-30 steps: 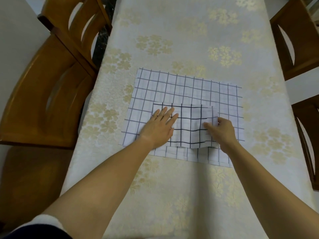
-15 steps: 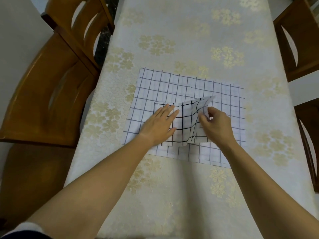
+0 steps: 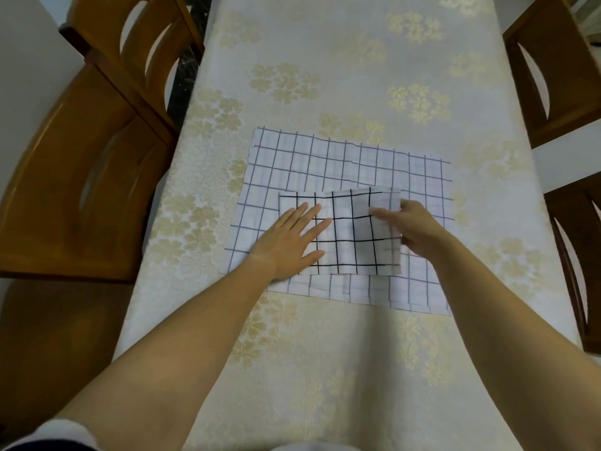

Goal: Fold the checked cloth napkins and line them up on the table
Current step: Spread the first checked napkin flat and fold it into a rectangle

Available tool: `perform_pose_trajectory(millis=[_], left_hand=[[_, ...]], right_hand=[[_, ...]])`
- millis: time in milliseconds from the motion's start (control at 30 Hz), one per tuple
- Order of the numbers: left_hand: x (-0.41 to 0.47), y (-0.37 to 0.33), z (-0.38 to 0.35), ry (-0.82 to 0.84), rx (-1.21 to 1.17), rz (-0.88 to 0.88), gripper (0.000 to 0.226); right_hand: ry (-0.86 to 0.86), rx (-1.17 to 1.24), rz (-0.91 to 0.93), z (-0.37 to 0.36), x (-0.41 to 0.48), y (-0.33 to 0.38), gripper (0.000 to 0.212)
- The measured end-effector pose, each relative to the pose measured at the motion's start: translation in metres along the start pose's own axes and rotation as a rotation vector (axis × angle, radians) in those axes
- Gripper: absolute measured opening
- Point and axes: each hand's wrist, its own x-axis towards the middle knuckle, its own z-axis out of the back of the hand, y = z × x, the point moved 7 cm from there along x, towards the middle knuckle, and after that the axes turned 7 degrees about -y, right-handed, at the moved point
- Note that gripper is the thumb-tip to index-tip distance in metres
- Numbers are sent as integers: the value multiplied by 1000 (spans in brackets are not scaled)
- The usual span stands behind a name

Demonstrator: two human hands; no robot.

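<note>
The left grip lies wide and flat, fingers straight, pressing the left part of the small folded napkin. The right grip is at that napkin's right edge with fingers reaching over it, but it is blurred and I cannot tell whether it pinches the cloth. The small napkin lies on a larger checked napkin spread on the flower-patterned surface. A wooden chair stands at the left.

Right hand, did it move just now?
Yes. The right hand has shifted away from the person along the right edge of the folded napkin, nearer the far edge of the larger napkin.
</note>
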Motion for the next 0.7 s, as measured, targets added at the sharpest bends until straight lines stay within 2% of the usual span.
perform_pose_trajectory(millis=[33, 100, 133, 333, 433, 533, 700], left_hand=[[0, 0, 0, -3, -2, 2, 70], [1, 0, 1, -9, -3, 8, 71], [0, 1, 1, -9, -3, 10, 72], [5, 3, 19, -30, -60, 17, 78], [13, 3, 30, -94, -62, 29, 71], [21, 1, 33, -144, 14, 19, 66], [22, 3, 34, -120, -82, 50, 77]], right_hand=[[4, -67, 13, -1, -1, -4, 81], [-27, -146, 64, -3, -1, -9, 26], [-60, -199, 95, -2, -2, -11, 18], [-261, -359, 322, 4, -16, 10, 35], [-279, -430, 424, -3, -30, 27, 38], [-284, -448, 438, -8, -39, 34, 38], [-269, -451, 482, -17, -45, 40, 35]])
